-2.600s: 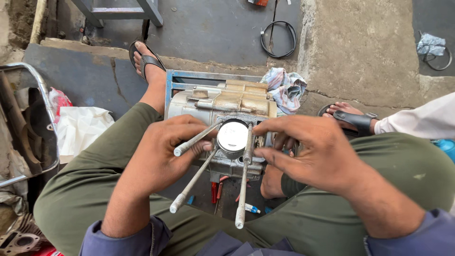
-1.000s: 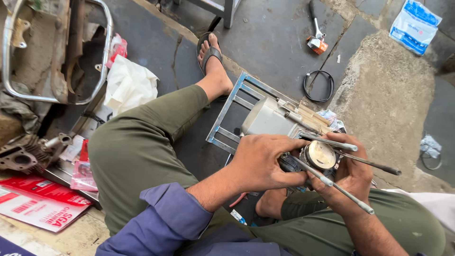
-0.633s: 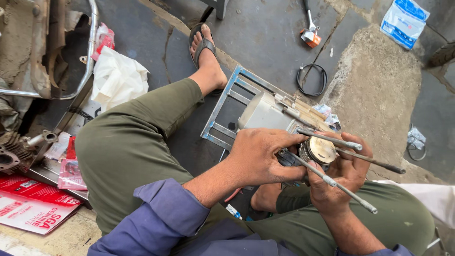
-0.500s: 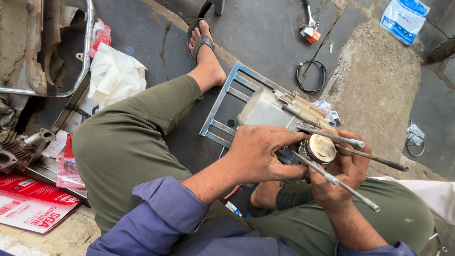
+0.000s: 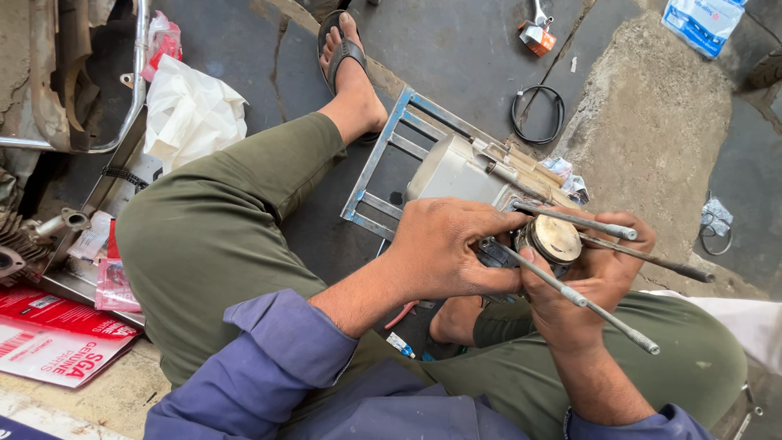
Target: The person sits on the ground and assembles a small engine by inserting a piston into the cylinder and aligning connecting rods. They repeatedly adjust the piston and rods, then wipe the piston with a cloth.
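— Since a moment ago, what shifted?
— Barely anything; my left hand (image 5: 452, 248) still grips the piston (image 5: 552, 239), right hand (image 5: 590, 281) cupping it at three o'clock between the studs (image 5: 570, 289).
— Advice?
— Keep it square, I'd say.

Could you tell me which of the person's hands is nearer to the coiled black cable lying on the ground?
The left. The left hand grips the engine part just below the coiled black cable, while the right hand cups the piston from underneath, slightly farther away from it.
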`<control>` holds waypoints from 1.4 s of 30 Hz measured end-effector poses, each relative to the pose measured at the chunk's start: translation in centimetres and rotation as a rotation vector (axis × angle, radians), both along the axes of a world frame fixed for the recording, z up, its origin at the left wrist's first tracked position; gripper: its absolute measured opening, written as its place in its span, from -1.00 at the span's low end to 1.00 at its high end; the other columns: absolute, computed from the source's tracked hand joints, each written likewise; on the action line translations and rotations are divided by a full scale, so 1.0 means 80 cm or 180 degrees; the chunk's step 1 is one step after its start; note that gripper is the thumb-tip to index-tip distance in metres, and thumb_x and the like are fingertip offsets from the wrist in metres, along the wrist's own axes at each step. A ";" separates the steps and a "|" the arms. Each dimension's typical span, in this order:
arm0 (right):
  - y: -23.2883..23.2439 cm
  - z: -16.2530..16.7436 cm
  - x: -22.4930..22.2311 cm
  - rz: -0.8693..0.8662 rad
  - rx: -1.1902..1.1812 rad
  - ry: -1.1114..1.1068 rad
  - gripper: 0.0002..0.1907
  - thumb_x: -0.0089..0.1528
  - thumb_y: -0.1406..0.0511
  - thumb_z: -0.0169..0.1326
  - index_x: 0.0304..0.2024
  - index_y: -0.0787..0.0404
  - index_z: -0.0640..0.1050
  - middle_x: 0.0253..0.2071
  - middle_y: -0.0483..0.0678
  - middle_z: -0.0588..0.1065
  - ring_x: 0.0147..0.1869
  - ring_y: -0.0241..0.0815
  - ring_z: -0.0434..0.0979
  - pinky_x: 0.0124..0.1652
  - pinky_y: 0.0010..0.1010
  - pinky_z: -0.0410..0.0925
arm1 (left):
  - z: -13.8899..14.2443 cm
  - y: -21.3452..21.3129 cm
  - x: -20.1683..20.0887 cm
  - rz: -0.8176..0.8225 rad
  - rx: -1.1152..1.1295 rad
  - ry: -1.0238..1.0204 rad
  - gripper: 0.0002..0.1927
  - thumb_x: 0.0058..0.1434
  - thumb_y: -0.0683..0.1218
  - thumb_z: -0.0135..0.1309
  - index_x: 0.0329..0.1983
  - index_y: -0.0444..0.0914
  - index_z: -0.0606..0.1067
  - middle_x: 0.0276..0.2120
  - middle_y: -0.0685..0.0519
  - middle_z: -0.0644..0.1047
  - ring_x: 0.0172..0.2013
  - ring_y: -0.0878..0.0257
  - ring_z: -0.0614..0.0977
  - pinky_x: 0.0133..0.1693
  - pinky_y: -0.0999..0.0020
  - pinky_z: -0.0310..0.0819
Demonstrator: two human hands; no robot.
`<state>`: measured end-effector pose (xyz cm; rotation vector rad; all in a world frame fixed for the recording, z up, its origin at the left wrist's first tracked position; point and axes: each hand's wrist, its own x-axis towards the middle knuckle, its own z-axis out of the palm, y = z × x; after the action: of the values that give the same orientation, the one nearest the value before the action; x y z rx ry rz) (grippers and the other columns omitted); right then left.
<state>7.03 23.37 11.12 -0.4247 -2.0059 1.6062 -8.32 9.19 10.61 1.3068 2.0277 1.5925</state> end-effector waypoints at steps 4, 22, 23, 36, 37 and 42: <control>0.011 0.010 0.003 0.0395 -0.0456 0.0080 -0.13 0.26 0.30 0.38 0.35 0.07 0.03 0.22 0.15 0.45 0.33 -0.13 0.51 0.33 -0.33 0.46 | 0.000 0.000 -0.002 -0.0059 -0.0017 -0.0040 -0.43 0.01 0.24 0.29 0.04 -0.10 0.65 -0.30 0.10 0.67 -0.33 0.19 0.72 -0.30 0.32 0.56; -0.029 0.003 -0.005 -0.0448 0.0120 0.0221 -0.29 0.36 0.19 0.36 0.24 0.12 0.10 0.23 0.14 0.44 0.45 -0.07 0.47 0.47 -0.28 0.39 | 0.006 0.002 -0.005 -0.0152 -0.0142 -0.0039 -0.48 0.05 0.23 0.30 0.03 -0.06 0.65 -0.37 0.14 0.65 -0.35 0.20 0.71 -0.34 0.30 0.53; -0.028 0.003 -0.005 -0.0429 0.0068 0.0184 -0.27 0.36 0.18 0.36 0.26 0.13 0.10 0.24 0.15 0.44 0.42 -0.08 0.46 0.45 -0.29 0.39 | 0.007 0.002 -0.004 -0.0170 -0.0147 -0.0097 -0.49 0.05 0.23 0.30 0.02 -0.05 0.65 -0.37 0.16 0.66 -0.35 0.22 0.71 -0.34 0.31 0.53; 0.007 0.041 -0.006 0.0438 -0.0154 -0.0364 -0.12 0.22 0.25 0.41 0.39 0.23 0.14 0.26 0.13 0.44 0.36 -0.12 0.46 0.34 -0.33 0.41 | 0.002 0.003 0.000 -0.0170 0.0089 0.0031 -0.50 0.03 0.20 0.35 -0.01 -0.09 0.64 -0.34 0.18 0.65 -0.32 0.25 0.71 -0.32 0.34 0.55; 0.013 0.048 -0.002 0.0679 -0.0177 -0.0518 -0.09 0.16 0.25 0.41 0.41 0.25 0.16 0.30 0.14 0.43 0.43 -0.11 0.45 0.37 -0.31 0.40 | 0.003 0.002 0.000 -0.0223 0.0056 0.0046 -0.50 0.02 0.20 0.36 -0.02 -0.10 0.64 -0.35 0.19 0.65 -0.34 0.25 0.71 -0.32 0.33 0.54; 0.029 0.066 0.036 0.0022 0.0102 0.0054 -0.33 0.19 0.32 0.35 0.29 0.24 0.37 0.30 0.03 0.44 0.35 -0.21 0.47 0.32 -0.41 0.42 | 0.010 0.002 0.001 -0.0241 -0.0049 0.0207 -0.50 0.02 0.19 0.37 -0.03 -0.14 0.65 -0.37 0.16 0.62 -0.37 0.24 0.69 -0.35 0.32 0.51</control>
<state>9.92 25.67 16.36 -0.3912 -2.0197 1.5744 -8.22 9.33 11.38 1.4296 1.9981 1.5176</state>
